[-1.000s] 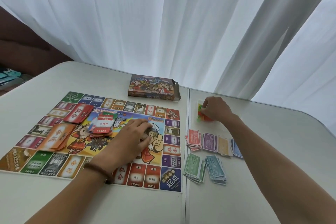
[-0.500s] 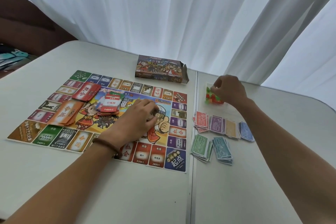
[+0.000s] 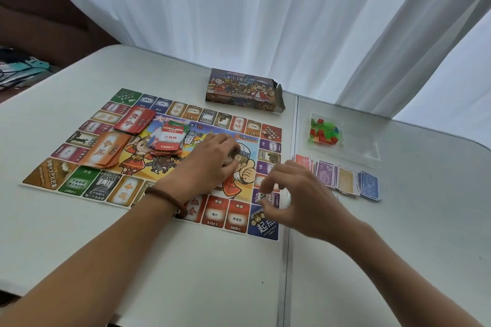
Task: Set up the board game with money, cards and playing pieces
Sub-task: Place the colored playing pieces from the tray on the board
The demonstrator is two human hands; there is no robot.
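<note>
Game board point(image 3: 47, 175): flat on worktop point(image 3: 79, 241). Right hand point(image 3: 300, 199), at board's 4 o'clock corner, pinches what looks like a die point(image 3: 263, 196). Left hand point(image 3: 210, 164) on mid-board, grip unclear. Money piles point(image 3: 345, 180) at 3 o'clock.

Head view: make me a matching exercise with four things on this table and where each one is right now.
Things:
1 game box
2 die
3 orange card stack
4 bag of plastic pieces

Places:
A on the left part of the board
B pinched by the right hand
C on the table, beyond the banknotes
D on the table, just past the board's far edge

Pairs: 1-D, 2-B, 3-A, 4-C.
</note>
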